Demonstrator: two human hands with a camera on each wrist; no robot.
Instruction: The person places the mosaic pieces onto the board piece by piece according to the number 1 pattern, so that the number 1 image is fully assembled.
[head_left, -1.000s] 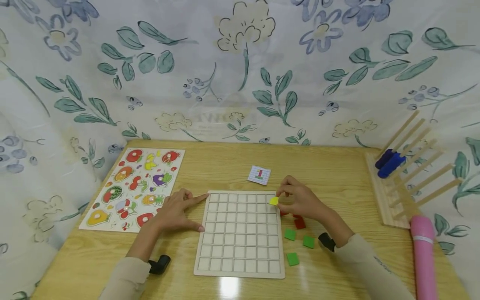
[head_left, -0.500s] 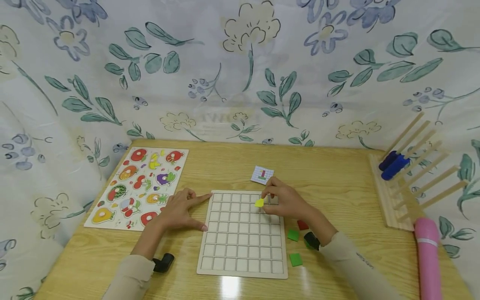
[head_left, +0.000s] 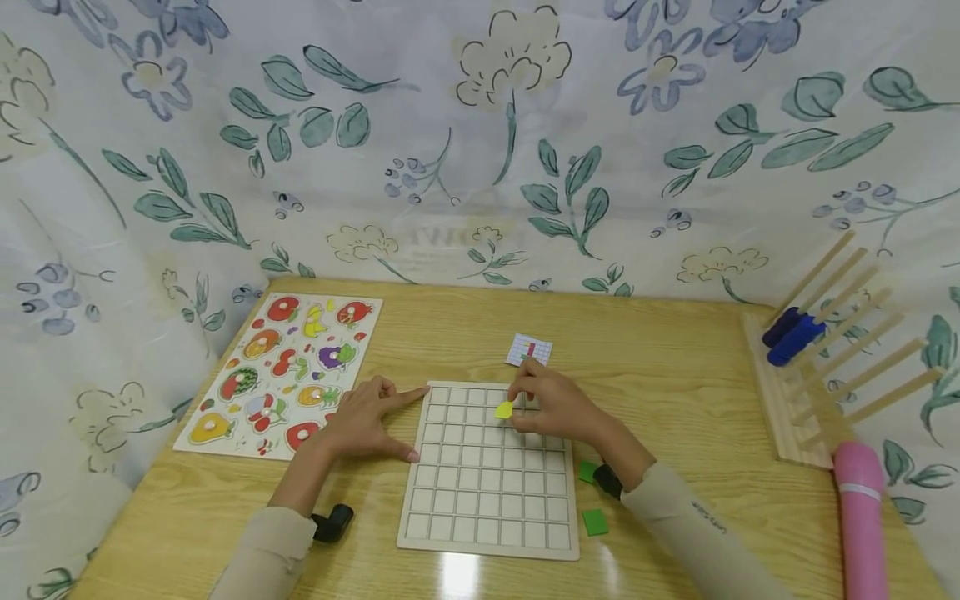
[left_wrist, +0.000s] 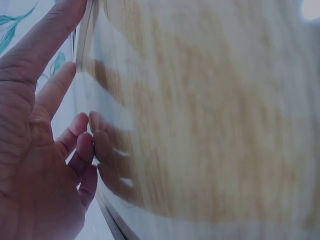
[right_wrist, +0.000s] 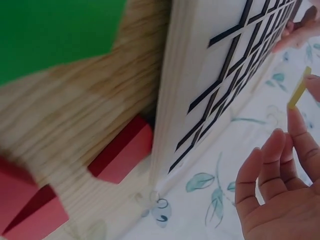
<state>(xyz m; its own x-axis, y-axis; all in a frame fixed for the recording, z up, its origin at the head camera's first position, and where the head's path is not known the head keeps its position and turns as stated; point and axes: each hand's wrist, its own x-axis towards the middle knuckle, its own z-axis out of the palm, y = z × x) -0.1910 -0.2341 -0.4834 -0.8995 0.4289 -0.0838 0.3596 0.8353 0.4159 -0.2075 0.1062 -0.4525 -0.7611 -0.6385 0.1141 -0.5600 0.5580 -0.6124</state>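
Observation:
A pale wooden grid board (head_left: 487,492) with empty square cells lies at the table's middle. My right hand (head_left: 551,408) hovers over its upper right cells and pinches a small yellow tile (head_left: 504,409) between thumb and forefinger; the tile (right_wrist: 298,93) appears edge-on in the right wrist view. My left hand (head_left: 363,425) rests flat on the table against the board's left edge (left_wrist: 82,40), forefinger pointing at its top left corner, thumb at its side. A small pattern card (head_left: 529,351) lies just beyond the board.
Green tiles (head_left: 596,522) and red tiles (right_wrist: 122,152) lie right of the board. A fruit peg puzzle (head_left: 285,375) sits at the left. A wooden dowel rack (head_left: 817,367) with blue pieces stands at the right, a pink cylinder (head_left: 861,525) in front of it. Flowered cloth walls surround the table.
My right hand has carried the yellow tile leftward from the board's right edge to above its upper cells. The left hand has stayed at the board's left edge.

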